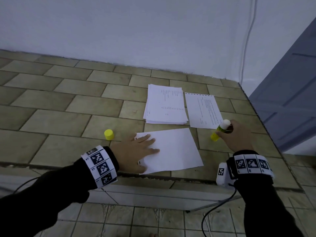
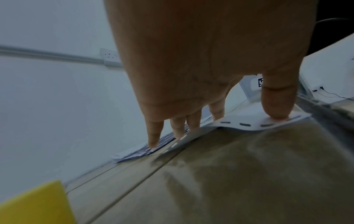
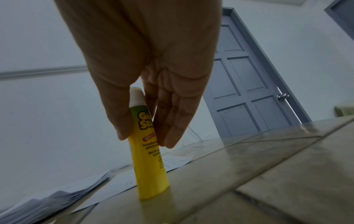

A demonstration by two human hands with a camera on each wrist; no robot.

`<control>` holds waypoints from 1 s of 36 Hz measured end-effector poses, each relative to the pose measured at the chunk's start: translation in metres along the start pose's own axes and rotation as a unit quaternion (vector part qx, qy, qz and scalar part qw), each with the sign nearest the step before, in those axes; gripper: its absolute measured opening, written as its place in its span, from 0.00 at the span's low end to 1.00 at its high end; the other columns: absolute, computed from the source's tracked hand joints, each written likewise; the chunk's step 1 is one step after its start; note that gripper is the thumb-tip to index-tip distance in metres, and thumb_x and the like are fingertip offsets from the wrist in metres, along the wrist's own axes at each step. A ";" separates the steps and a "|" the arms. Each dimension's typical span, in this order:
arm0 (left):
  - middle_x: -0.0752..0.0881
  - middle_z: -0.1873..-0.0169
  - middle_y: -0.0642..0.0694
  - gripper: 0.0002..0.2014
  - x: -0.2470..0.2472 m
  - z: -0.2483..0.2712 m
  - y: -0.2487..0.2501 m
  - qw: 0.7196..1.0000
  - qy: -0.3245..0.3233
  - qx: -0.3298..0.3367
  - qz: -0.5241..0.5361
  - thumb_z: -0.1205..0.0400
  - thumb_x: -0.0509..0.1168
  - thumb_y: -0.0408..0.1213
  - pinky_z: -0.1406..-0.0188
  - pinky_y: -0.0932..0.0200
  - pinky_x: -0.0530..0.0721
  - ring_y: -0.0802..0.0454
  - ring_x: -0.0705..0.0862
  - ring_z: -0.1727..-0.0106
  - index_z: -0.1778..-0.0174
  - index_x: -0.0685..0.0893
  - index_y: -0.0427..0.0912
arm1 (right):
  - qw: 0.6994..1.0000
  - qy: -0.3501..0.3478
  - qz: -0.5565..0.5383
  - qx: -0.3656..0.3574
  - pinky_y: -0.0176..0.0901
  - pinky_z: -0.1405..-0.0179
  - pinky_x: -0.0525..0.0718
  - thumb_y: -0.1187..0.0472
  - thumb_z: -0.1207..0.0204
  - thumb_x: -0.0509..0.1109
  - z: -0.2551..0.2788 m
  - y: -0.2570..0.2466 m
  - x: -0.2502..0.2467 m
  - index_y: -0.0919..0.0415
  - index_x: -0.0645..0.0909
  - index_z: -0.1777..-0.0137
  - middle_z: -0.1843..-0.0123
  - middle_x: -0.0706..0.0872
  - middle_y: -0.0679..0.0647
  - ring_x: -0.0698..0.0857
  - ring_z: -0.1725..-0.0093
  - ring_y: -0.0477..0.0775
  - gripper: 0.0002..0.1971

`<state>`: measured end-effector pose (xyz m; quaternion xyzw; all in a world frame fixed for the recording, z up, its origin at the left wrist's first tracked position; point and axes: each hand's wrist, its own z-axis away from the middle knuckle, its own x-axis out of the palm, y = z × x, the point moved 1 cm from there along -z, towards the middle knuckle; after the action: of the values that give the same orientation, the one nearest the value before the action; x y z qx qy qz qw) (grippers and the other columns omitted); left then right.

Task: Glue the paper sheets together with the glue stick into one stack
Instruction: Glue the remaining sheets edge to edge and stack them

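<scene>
On the tiled counter (image 1: pixel 71 106), near its front edge, a blank sheet (image 1: pixel 177 147) lies flat with one corner reaching the edge. The left hand (image 1: pixel 135 149) rests on the sheet's left part, palm down, fingers straight and spread, pressing the paper and gripping nothing. In the left wrist view the fingertips (image 2: pixel 153 144) and the thumb (image 2: pixel 276 106) bear down on the paper, whose edge shows a row of dashes and lifts slightly off the tile between them.

To the right of the sheet, the glue stick (image 1: pixel 220 130) stands with its yellow base on the tile, tilted, its white glue tip uppermost and uncapped. The right hand (image 1: pixel 234 134) holds it by the upper body: in the right wrist view the thumb (image 3: pixel 118 115) lies on one side of the tube and the fingers (image 3: pixel 172 128) on the other, curled lightly around it. The base touches the counter just beside the near corner of a printed sheet (image 1: pixel 202 110).

That printed sheet lies alone at the far right. Just left of it, not quite touching, sits a pile (image 1: pixel 165 105) of printed sheets, edges fanned unevenly. Both lie beyond the blank sheet.

The yellow cap (image 1: pixel 109 134) stands on the tile to the left of the left hand, apart from the papers. A grey door (image 1: pixel 290 93) stands at far right, and a white wall (image 1: pixel 119 28) rises behind the counter.
</scene>
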<state>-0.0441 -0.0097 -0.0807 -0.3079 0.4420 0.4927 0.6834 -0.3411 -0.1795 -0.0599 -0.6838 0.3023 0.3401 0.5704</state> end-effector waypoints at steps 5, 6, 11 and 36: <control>0.32 0.16 0.49 0.39 0.002 0.003 0.000 1.000 0.006 0.000 0.013 0.16 0.55 0.54 0.24 0.49 0.28 0.49 0.28 0.17 0.15 0.39 0.58 | 1.000 -0.008 -0.012 -0.006 0.46 0.53 0.77 0.65 0.31 0.79 0.001 0.001 0.000 0.66 0.81 0.42 0.49 0.86 0.61 0.81 0.53 0.54 0.18; 0.31 0.16 0.49 0.39 0.002 0.005 0.000 1.000 0.013 -0.002 0.017 0.19 0.51 0.57 0.25 0.50 0.27 0.51 0.27 0.18 0.15 0.38 0.58 | 1.000 -0.009 -0.013 -0.008 0.46 0.53 0.77 0.65 0.31 0.79 0.001 0.001 0.001 0.66 0.81 0.42 0.48 0.87 0.61 0.81 0.53 0.55 0.18; 0.34 0.17 0.54 0.59 0.010 0.011 -0.003 0.988 0.066 -0.080 0.116 0.42 0.20 0.81 0.23 0.55 0.30 0.54 0.33 0.16 0.15 0.38 0.53 | 0.999 -0.024 -0.029 -0.013 0.49 0.50 0.81 0.66 0.31 0.79 0.001 0.000 0.002 0.66 0.81 0.40 0.46 0.87 0.62 0.84 0.50 0.57 0.19; 0.52 0.14 0.51 0.49 0.058 -0.010 -0.012 0.958 0.219 -0.141 0.119 0.24 0.28 0.76 0.17 0.42 0.42 0.51 0.44 0.14 0.14 0.56 0.48 | 0.955 -0.134 -0.261 -0.029 0.39 0.71 0.87 0.65 0.29 0.78 0.026 -0.073 0.050 0.62 0.81 0.53 0.56 0.86 0.59 0.85 0.67 0.51 0.09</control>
<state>-0.0291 0.0009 -0.1376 -0.4470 0.5399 0.5482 0.4563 -0.2569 -0.1432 -0.0615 -0.7031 0.0239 0.2766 0.6547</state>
